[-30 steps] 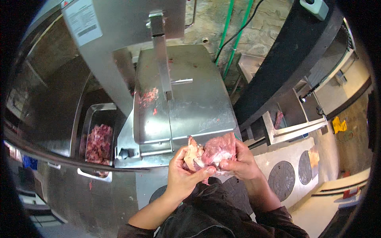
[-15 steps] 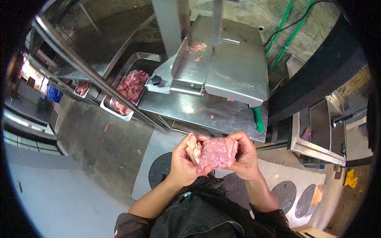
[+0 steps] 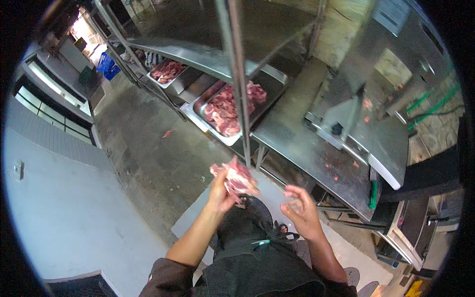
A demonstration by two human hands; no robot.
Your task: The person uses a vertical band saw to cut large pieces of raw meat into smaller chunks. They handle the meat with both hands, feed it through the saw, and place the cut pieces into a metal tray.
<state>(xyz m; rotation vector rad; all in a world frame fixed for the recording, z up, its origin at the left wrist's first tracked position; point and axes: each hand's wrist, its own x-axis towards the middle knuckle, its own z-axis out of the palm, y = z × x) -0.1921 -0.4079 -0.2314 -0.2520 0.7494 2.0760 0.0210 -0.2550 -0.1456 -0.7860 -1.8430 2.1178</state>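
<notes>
My left hand grips a piece of raw, red-and-white meat above my dark apron. My right hand is open just to its right, fingers loosely bent with nothing in them. Ahead, a steel tray of meat chunks lies under a steel shelf, partly behind a vertical post. A smaller tray of meat is beyond it. To the right stands a steel cutting machine with meat scraps on it and a green-handled knife at the table's edge.
Steel shelving runs away to the upper left, with blue crates past it. A pale wall is at my left. A meat scrap lies on the floor. Steel units and a black pillar are at the right.
My view has swung left toward the trays, so the machine shifts right. My right hand has let go of the meat and moved right; the left still holds it.
</notes>
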